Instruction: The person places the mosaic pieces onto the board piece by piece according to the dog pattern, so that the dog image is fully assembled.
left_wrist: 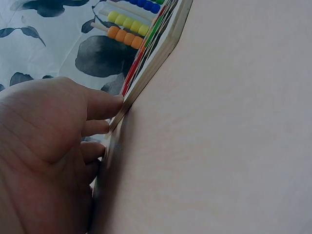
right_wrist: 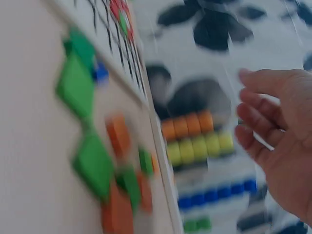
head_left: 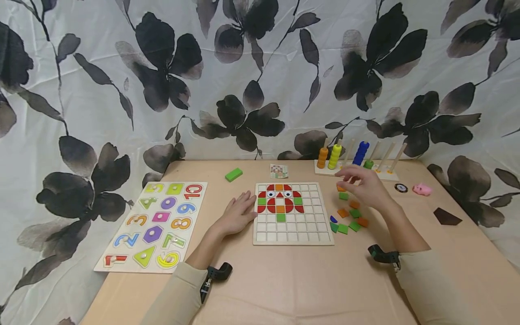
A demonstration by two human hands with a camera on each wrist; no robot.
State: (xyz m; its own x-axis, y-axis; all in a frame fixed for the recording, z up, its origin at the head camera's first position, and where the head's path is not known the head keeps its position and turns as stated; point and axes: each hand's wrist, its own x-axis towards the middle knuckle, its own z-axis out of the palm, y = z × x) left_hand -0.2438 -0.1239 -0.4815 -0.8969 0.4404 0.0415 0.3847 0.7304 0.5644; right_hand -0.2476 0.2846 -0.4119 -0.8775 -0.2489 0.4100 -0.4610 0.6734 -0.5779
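A white grid board (head_left: pixel 313 228) lies mid-table, its upper left cells filled with red, green and orange tiles and two eye pieces (head_left: pixel 288 194). My left hand (head_left: pixel 234 215) rests at the board's left edge, fingers extended and touching it; the left wrist view shows the fingertips against that edge. Over the loose tiles on the right, my right hand (head_left: pixel 367 188) is raised with fingers loosely bent. Nothing shows between its thumb and fingers in the right wrist view. Below it lie several green tiles (head_left: pixel 343 229) and orange tiles (head_left: pixel 343 213), plus a small blue piece (head_left: pixel 333 219).
A number-and-shape puzzle board (head_left: pixel 138 248) lies at the left. Behind the grid board are a green block (head_left: pixel 234 174) and a small picture card (head_left: pixel 279 171). Bead pegs (head_left: pixel 335 156) stand back right, near a round black-and-white disc (head_left: pixel 401 188), a pink pig (head_left: pixel 422 189) and a dark flat piece (head_left: pixel 447 216).
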